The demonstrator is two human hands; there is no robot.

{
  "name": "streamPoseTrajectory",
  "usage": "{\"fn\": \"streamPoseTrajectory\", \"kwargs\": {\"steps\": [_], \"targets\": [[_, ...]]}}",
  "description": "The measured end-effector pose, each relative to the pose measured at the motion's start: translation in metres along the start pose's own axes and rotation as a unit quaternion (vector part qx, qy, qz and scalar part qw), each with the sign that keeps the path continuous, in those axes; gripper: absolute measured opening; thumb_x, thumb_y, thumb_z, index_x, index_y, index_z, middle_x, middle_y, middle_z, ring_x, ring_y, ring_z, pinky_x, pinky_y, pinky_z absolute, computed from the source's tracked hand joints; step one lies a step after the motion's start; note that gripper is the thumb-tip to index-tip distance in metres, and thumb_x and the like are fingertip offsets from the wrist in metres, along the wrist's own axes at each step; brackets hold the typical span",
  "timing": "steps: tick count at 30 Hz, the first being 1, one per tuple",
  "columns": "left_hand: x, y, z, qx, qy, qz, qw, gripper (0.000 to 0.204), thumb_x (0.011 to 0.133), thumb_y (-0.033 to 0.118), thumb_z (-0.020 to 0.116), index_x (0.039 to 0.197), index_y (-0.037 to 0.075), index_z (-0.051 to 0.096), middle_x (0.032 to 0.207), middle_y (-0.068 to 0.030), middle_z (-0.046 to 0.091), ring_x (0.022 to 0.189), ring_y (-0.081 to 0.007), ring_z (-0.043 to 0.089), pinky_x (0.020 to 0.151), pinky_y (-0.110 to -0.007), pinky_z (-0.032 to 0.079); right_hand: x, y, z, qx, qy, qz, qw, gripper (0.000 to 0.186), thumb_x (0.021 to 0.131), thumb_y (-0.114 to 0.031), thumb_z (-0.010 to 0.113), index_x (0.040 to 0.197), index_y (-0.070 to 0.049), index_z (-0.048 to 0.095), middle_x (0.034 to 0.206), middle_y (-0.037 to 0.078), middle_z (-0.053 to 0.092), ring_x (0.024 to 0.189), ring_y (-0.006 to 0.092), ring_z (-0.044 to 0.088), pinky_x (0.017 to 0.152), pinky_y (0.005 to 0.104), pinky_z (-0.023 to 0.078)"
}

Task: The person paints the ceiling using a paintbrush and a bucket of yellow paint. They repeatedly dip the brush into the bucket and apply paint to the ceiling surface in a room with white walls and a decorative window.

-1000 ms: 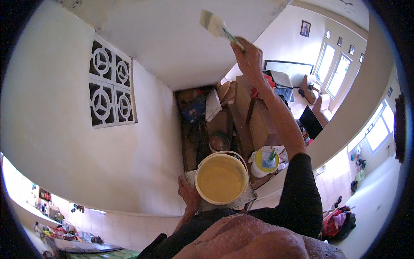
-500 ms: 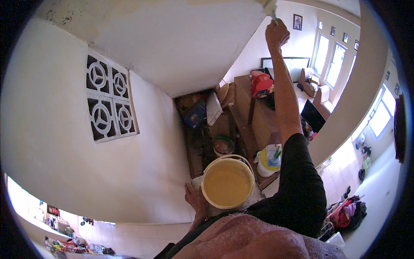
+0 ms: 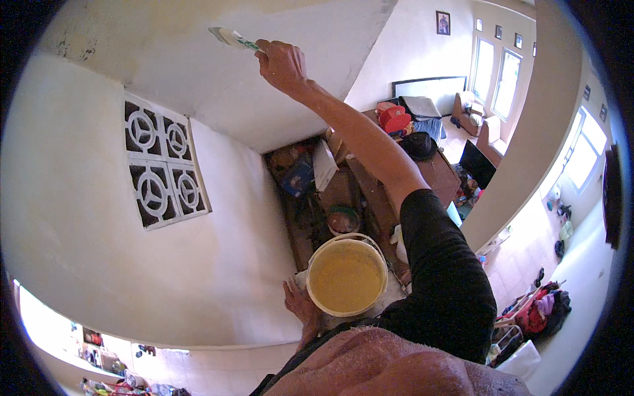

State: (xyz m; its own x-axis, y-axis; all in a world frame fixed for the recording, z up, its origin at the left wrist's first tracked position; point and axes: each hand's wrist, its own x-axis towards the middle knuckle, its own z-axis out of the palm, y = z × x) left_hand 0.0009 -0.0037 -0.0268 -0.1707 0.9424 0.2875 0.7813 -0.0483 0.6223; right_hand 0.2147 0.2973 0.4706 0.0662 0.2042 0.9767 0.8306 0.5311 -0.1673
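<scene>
My right hand (image 3: pixel 285 67) is raised in front of the whitish sloping surface (image 3: pixel 300 33), closed round the handle of a paintbrush (image 3: pixel 231 38). The brush has a green-marked handle, and its pale bristles point left. A bucket of yellowish paint (image 3: pixel 347 277), its handle leaning over the far rim, stands upright just before my body. My left hand (image 3: pixel 300 305) lies beside the bucket's left side with its fingers stretched out, next to the wall; the rim hides part of it.
A white vent block (image 3: pixel 158 162) with round patterns is set into the left wall (image 3: pixel 72 218). Beyond the bucket are a smaller tub (image 3: pixel 343 220), a blue box (image 3: pixel 297 175) and brown furniture (image 3: pixel 439 175). A pillar (image 3: pixel 528 165) rises at right. The floor lies far below.
My right hand has swung from the upper right toward the left and slightly down, carrying the paintbrush across the sloping surface. My left hand stays beside the bucket. The view has shifted slightly.
</scene>
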Motion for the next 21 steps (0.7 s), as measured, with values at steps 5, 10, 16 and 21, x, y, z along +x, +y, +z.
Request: {"fn": "streamPoseTrajectory", "kwargs": {"steps": [5, 10, 16, 21], "targets": [[0.004, 0.007, 0.001, -0.055, -0.004, 0.013, 0.998, 0.061, 0.100, 0.041, 0.045, 0.147, 0.003, 0.035, 0.152, -0.0266, 0.031, 0.138, -0.0395, 0.034, 0.109, -0.053, 0.023, 0.031, 0.134, -0.053, -0.097, 0.111, 0.035, 0.988, 0.022, 0.083, -0.023, 0.069, 0.103, -0.014, 0.074, 0.087, 0.017, 0.070, 0.077, 0.0365, 0.068, 0.068, 0.0437, 0.055], [0.003, 0.034, -0.026, -0.030, -0.019, -0.021, 0.999, 0.062, 0.100, 0.041, 0.045, 0.146, 0.002, 0.035, 0.152, -0.0268, 0.031, 0.138, -0.0404, 0.033, 0.110, -0.053, 0.022, 0.018, 0.232, -0.159, -0.244, 0.208, 0.151, 0.935, 0.022, 0.080, -0.027, 0.069, 0.097, -0.015, 0.075, 0.085, 0.015, 0.072, 0.075, 0.0377, 0.068, 0.069, 0.0470, 0.054], [0.004, 0.040, -0.026, -0.060, -0.017, -0.013, 0.998, 0.064, 0.100, 0.046, 0.041, 0.145, 0.000, 0.037, 0.150, -0.0282, 0.034, 0.138, -0.0424, 0.033, 0.110, -0.055, 0.023, 0.031, 0.231, -0.166, -0.259, 0.269, 0.292, 0.880, 0.013, 0.077, -0.018, 0.066, 0.083, -0.007, 0.071, 0.080, 0.013, 0.072, 0.077, 0.0348, 0.070, 0.070, 0.0454, 0.056], [0.002, 0.029, -0.021, -0.045, -0.001, -0.013, 0.999, 0.064, 0.101, 0.047, 0.039, 0.144, 0.000, 0.038, 0.149, -0.0289, 0.035, 0.137, -0.0426, 0.034, 0.110, -0.055, 0.024, 0.029, 0.172, -0.082, -0.143, 0.236, 0.192, 0.942, 0.021, 0.080, -0.019, 0.065, 0.095, -0.005, 0.071, 0.081, 0.022, 0.069, 0.076, 0.0418, 0.067, 0.069, 0.0507, 0.052]]}}
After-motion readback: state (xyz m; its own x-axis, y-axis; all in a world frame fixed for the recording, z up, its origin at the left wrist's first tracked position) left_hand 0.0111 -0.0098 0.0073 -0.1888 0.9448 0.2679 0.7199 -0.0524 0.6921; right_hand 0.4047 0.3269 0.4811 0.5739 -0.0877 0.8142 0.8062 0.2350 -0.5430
